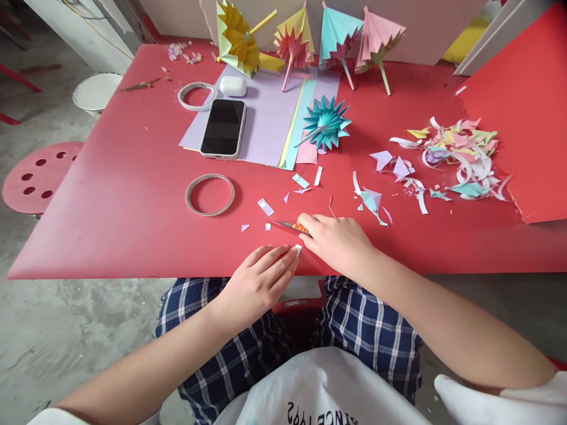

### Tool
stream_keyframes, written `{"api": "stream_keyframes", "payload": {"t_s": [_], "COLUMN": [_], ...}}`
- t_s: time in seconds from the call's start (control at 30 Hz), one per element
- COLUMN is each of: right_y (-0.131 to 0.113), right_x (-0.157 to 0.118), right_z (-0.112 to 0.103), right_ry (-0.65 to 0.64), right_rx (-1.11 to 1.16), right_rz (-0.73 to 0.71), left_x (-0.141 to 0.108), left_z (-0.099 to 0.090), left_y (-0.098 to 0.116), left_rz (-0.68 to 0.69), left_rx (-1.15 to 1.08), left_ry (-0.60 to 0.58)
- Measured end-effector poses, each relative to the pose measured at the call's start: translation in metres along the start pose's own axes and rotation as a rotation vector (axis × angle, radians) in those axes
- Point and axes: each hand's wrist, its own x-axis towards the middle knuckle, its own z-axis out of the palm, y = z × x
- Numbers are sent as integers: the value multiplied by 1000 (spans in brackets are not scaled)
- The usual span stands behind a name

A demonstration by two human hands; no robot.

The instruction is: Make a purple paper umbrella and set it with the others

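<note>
My right hand (334, 239) rests over the front of the red table, its fingers closed around orange-handled scissors (290, 226). Their thin metal blades point left and look closed; most of the handle is hidden. My left hand (263, 274) is at the table's front edge, palm down with fingers together. A small light blue paper piece (298, 250) shows at its fingertips, with the thumb out of sight. Just beyond the blades lie a lilac paper strip (266, 206) and tiny scraps (268, 226).
Paper umbrellas (295, 44) stand along the back, and a teal one (328, 122) lies nearer. A phone (224, 128) and white case (233, 86) rest on coloured sheets (270, 130). Two tape rolls (209, 195) (197, 96) are left; paper offcuts (465, 156) are heaped right.
</note>
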Motion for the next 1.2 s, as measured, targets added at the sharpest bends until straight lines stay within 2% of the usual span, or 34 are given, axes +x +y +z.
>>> {"api": "stream_keyframes", "payload": {"t_s": [0.13,0.3,0.47,0.53,0.7,0.87,1.07,1.2], "right_y": [7,27,35,34,29,26,19,15], "right_x": [3,0,-20,-26,-33,-38,-45,-46], "right_z": [-4,-14,-15,-13,-5,-3,-1,2], "right_ry": [-7,22,41,29,45,32,-14,-51], "right_rx": [141,360,443,459,443,404,338,290], "right_rz": [4,154,199,191,167,165,126,123], "left_x": [-2,6,14,18,31,40,47,47], "left_z": [-9,-9,-6,-5,2,-1,5,11], "left_y": [-3,-3,-2,-4,-8,-15,-24,-23], "left_rz": [-72,-244,-320,-321,-291,-298,-90,-87], "left_rx": [71,171,165,128,128,76,6,12], "left_ry": [2,-40,30,43,-20,15,42,31]}}
